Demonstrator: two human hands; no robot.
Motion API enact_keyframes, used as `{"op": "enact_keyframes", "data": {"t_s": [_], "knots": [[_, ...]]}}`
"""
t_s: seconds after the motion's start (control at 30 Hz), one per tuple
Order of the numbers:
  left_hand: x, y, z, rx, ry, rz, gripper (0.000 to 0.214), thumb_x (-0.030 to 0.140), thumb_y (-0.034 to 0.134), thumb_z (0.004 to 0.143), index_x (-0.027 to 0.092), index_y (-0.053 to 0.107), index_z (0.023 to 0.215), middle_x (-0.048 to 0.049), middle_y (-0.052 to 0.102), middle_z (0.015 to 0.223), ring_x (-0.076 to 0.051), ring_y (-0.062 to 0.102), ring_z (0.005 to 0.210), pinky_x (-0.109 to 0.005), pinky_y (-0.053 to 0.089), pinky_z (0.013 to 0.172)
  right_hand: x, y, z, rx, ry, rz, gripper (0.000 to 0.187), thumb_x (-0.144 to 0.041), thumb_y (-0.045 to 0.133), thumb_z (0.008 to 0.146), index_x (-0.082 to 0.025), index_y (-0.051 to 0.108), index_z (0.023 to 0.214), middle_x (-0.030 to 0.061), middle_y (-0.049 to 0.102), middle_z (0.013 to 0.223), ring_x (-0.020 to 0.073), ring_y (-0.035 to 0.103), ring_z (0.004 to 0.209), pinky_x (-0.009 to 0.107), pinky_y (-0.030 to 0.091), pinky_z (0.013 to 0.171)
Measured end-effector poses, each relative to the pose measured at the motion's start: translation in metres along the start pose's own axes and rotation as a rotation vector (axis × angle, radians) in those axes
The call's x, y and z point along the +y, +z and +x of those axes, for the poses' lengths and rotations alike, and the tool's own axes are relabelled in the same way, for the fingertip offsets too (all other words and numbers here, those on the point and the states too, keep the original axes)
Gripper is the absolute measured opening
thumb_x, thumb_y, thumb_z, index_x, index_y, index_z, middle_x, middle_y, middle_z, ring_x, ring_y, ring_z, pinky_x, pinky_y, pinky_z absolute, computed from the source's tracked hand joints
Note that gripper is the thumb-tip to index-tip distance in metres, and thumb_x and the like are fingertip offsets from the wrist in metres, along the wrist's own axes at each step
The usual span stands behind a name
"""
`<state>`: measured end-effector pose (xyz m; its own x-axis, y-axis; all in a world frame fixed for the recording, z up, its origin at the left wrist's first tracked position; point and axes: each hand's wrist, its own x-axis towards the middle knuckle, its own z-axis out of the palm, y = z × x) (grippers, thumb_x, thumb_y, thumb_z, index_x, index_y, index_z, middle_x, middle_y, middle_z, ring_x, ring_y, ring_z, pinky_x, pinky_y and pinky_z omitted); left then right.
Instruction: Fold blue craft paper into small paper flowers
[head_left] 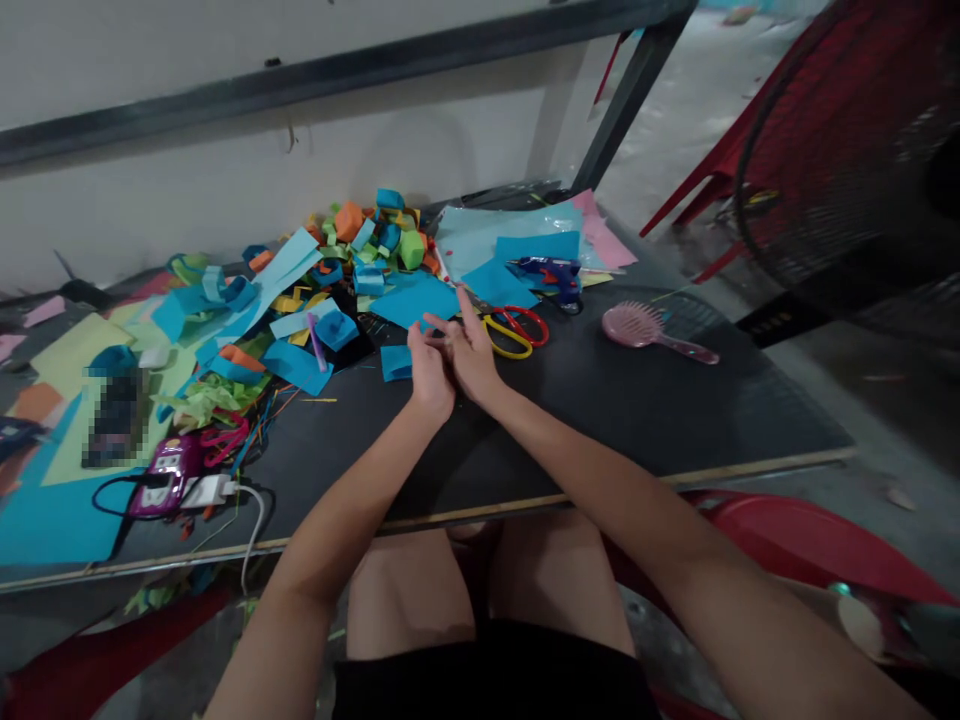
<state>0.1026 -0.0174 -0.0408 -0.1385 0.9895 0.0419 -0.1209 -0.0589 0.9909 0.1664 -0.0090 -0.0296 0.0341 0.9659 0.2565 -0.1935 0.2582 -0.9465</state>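
My left hand (431, 378) and my right hand (472, 360) meet above the front middle of the black table (600, 420). They touch at the palms and fingers. Stretched fingers of my right hand point away from me, and the partly hidden fingers of my left hand look extended too. I see nothing held between them. Just behind lie scissors with one yellow and one red handle loop (517, 335). A small blue paper piece (396, 363) rests beside my left hand. Farther back are blue paper sheets (424, 298) and a blue glue gun (551, 272).
A heap of folded colored paper pieces (360, 240) lies at the back. On the left are paper sheets (64, 520) and a purple power socket (169, 475) with cables. A pink hairbrush (637, 328) lies right. A fan (862, 180) stands beyond the table's right end.
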Motion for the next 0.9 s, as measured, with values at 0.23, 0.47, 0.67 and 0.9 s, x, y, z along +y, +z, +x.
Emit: {"op": "enact_keyframes", "data": {"t_s": [0.23,0.47,0.67,0.9], "knots": [[0.031,-0.004,-0.036,-0.431,0.751,0.599,0.042,0.033,0.049,0.094,0.019,0.044,0.134,-0.0199,0.035,0.152,-0.029,0.03,0.147,-0.049,0.038,0.114,-0.016,-0.04,0.025,0.053,0.249,0.129,0.051,-0.072,0.056,0.081,-0.023,0.053,0.068,-0.0064,0.033,0.044,0.009,0.027,0.037,0.026,0.025,0.037],[0.045,-0.069,-0.015,-0.293,0.97,1.027,0.03,0.026,0.042,0.095,0.019,0.066,0.11,-0.0145,0.065,0.122,-0.026,0.059,0.121,-0.043,0.047,0.101,-0.018,-0.024,0.017,-0.159,0.418,0.211,0.068,-0.085,0.042,0.079,-0.024,0.027,0.053,-0.0089,0.019,0.036,0.0057,0.014,0.03,0.022,0.012,0.034],[0.03,-0.092,0.008,0.066,1.039,0.965,0.032,0.029,0.038,0.098,0.018,0.066,0.109,-0.0151,0.064,0.116,-0.025,0.06,0.117,-0.04,0.046,0.098,-0.018,-0.016,0.012,0.003,0.437,0.194,0.056,-0.076,0.046,0.085,-0.026,0.03,0.066,-0.0122,0.022,0.035,0.0072,0.015,0.027,0.022,0.015,0.03],[0.027,-0.092,0.016,0.054,0.943,0.917,0.038,0.033,0.031,0.102,0.014,0.063,0.109,-0.0165,0.06,0.115,-0.025,0.056,0.118,-0.039,0.045,0.102,-0.029,-0.033,0.038,0.088,0.664,0.231,0.027,-0.039,0.044,0.096,-0.024,0.039,0.074,-0.0105,0.023,0.039,0.0083,0.02,0.032,0.02,0.018,0.033]]}}
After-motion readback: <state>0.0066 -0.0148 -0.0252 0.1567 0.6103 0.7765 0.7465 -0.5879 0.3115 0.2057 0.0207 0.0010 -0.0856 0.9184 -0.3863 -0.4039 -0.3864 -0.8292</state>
